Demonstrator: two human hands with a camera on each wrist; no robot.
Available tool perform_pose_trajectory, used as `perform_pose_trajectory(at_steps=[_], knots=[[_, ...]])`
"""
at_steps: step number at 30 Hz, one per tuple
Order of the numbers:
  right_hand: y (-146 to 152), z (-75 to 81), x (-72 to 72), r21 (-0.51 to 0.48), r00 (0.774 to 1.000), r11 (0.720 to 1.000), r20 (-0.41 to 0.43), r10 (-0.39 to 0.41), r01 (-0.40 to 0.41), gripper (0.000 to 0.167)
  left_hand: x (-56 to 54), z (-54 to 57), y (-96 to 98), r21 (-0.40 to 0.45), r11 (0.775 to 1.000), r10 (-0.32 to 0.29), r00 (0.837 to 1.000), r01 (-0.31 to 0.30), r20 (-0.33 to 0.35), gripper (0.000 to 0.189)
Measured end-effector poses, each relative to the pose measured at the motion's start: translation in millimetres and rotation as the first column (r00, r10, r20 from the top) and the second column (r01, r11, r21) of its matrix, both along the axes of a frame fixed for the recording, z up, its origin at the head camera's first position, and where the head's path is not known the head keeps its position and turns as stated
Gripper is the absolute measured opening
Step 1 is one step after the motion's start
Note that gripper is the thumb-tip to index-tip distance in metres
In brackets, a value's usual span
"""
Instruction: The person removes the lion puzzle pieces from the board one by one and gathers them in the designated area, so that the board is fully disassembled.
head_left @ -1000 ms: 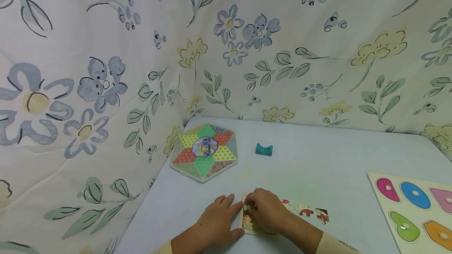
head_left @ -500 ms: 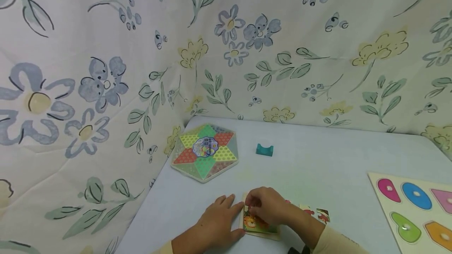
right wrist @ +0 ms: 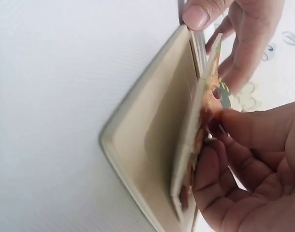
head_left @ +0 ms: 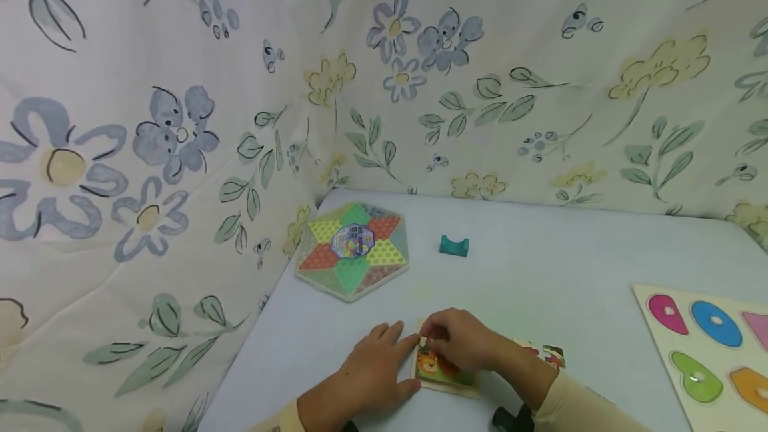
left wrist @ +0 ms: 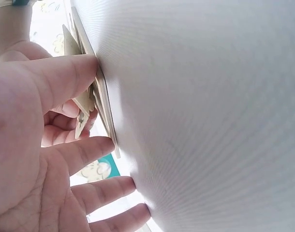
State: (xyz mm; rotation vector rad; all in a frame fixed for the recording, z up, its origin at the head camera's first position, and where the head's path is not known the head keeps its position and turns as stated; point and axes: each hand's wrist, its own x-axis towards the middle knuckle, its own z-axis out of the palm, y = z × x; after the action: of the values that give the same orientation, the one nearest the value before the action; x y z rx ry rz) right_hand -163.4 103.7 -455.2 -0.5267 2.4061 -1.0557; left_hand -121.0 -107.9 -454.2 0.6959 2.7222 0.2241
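My left hand (head_left: 375, 369) lies with its fingers spread on the table. Its thumb and index fingertip touch the left edge of a small wooden jigsaw tray (head_left: 449, 390). My right hand (head_left: 465, 342) is over the tray, its thumb and curled fingers pinching a jigsaw piece at the joined, printed pieces (head_left: 429, 364), which show an orange lion on green. In the right wrist view these joined pieces (right wrist: 192, 140) stand tilted, one side raised from the bare tray floor (right wrist: 142, 125). The fingers hide much of the pinched piece.
Several loose jigsaw pieces (head_left: 553, 355) lie right of the tray, partly behind the right forearm. A hexagonal Chinese checkers board (head_left: 351, 272) and a small teal block (head_left: 454, 246) sit farther back. A knobbed shape board (head_left: 678, 335) is at the right; a floral curtain (head_left: 480, 119) borders the table.
My right hand has shifted slightly and its wrist has turned, uncovering more of the lion picture. A black item at the right wrist has come into view. The left hand stays at the tray.
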Motion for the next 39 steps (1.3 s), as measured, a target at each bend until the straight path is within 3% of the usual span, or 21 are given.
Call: perform_pose_trajectory(at_steps=[7, 13, 24, 29, 35, 39], knots=[[6, 5.8, -3.0, -0.056, 0.998, 0.998, 0.055, 0.000, 0.003, 0.014, -2.5, 5.1, 4.5, 0.005, 1.000, -0.003, 1.000, 0.003, -0.003, 0.074], [13, 13.8, -1.8, -0.096, 1.000, 0.995, 0.006, 0.002, -0.002, 0.011, -3.8, 4.3, 6.5, 0.011, 1.000, 0.003, 1.000, -0.003, 0.007, 0.074], [60, 32.5, 8.1, -0.003, 0.996, 0.999, -0.073, -0.042, 0.041, 0.011, -2.3, 2.3, 7.1, 0.013, 0.999, 0.040, 0.999, -0.041, 0.014, 0.074], [86, 27.8, 19.0, 0.046, 0.997, 0.997, -0.054, -0.058, 0.061, 0.006, -1.2, 3.8, 6.0, 0.017, 0.999, 0.042, 0.999, -0.042, 0.022, 0.074], [98, 14.1, 27.1, 0.031, 0.999, 0.998, -0.002, -0.048, 0.048, 0.005, -1.4, 4.5, 5.1, 0.014, 0.999, 0.047, 0.998, -0.047, 0.033, 0.074], [97, 6.3, 30.0, 0.056, 0.998, 0.997, -0.044, -0.051, 0.053, 0.006, -1.6, 2.3, 5.2, 0.009, 0.999, 0.046, 0.998, -0.046, 0.036, 0.074]])
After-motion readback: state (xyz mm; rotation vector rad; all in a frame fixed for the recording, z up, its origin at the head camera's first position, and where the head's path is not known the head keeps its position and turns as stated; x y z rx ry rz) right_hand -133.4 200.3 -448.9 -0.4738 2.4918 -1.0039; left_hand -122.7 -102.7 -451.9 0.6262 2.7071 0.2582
